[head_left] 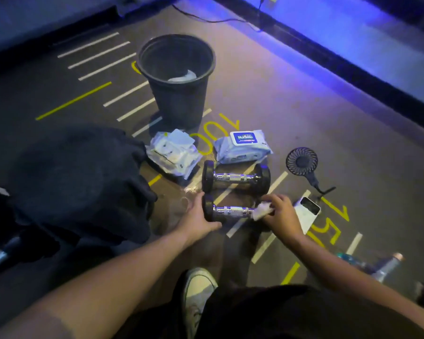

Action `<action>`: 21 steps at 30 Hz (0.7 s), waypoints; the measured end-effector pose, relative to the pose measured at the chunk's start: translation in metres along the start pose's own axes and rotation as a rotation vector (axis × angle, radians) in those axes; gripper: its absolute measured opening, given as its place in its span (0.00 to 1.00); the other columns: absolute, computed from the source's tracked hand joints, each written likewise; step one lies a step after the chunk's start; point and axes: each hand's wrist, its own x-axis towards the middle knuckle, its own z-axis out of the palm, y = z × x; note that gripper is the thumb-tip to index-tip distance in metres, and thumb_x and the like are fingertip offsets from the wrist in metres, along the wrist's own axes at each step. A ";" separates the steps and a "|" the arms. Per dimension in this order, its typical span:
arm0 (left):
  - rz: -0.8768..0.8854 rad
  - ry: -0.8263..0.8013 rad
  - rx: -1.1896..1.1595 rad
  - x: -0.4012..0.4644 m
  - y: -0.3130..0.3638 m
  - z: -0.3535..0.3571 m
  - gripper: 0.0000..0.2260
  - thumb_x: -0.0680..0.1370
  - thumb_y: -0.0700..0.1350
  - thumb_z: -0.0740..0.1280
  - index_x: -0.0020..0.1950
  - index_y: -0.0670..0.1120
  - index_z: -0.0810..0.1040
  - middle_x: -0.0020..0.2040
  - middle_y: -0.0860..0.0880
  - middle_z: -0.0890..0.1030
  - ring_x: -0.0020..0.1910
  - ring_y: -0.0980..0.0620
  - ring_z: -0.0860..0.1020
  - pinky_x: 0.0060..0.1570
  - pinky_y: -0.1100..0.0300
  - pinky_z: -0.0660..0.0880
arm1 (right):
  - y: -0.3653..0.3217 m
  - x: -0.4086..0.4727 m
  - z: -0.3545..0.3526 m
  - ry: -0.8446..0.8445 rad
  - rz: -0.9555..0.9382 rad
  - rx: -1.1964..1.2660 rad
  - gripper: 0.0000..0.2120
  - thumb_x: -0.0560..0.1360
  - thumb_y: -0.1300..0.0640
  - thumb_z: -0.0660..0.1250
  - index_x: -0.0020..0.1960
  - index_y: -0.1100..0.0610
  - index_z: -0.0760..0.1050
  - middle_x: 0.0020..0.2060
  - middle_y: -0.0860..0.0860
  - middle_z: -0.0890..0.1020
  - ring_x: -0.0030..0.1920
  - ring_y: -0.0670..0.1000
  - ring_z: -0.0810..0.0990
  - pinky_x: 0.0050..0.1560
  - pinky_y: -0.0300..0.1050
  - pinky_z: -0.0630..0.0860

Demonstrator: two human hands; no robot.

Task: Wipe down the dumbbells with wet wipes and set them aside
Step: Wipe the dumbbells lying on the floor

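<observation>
Two black dumbbells with chrome handles lie side by side on the gym floor. The near dumbbell point(230, 211) is gripped at its left head by my left hand point(196, 218). My right hand point(280, 211) holds a crumpled white wet wipe point(261, 210) against the right end of its handle and covers its right head. The far dumbbell point(235, 178) lies untouched just behind. A closed wet wipe pack point(242, 146) with a blue label sits behind the dumbbells, and an opened pack point(173, 152) lies to its left.
A black bin point(176, 77) with a used wipe inside stands further back. A dark bag point(78, 182) fills the left. A small black fan point(302, 162), a white phone point(307, 212) and a bottle point(387, 265) lie to the right. My shoe point(197, 292) is near the bottom.
</observation>
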 end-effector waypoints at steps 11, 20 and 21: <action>-0.137 -0.046 -0.117 0.026 -0.003 0.010 0.42 0.70 0.41 0.75 0.77 0.54 0.55 0.51 0.49 0.80 0.34 0.51 0.79 0.24 0.62 0.73 | 0.008 0.010 0.018 -0.002 0.002 -0.039 0.13 0.74 0.55 0.71 0.57 0.45 0.77 0.59 0.48 0.74 0.54 0.50 0.79 0.52 0.47 0.78; -0.147 -0.083 -0.159 0.023 -0.005 0.007 0.43 0.71 0.43 0.76 0.77 0.56 0.53 0.60 0.47 0.80 0.44 0.49 0.80 0.24 0.64 0.72 | -0.010 0.016 0.022 0.163 -0.119 -0.306 0.16 0.71 0.50 0.72 0.58 0.48 0.78 0.56 0.52 0.73 0.58 0.54 0.73 0.52 0.51 0.77; -0.146 -0.085 -0.167 0.023 -0.005 0.006 0.43 0.71 0.43 0.77 0.77 0.56 0.54 0.62 0.47 0.79 0.48 0.47 0.81 0.25 0.64 0.72 | -0.012 0.017 0.023 0.191 -0.188 -0.350 0.14 0.71 0.51 0.73 0.57 0.49 0.79 0.55 0.52 0.74 0.56 0.54 0.73 0.50 0.51 0.76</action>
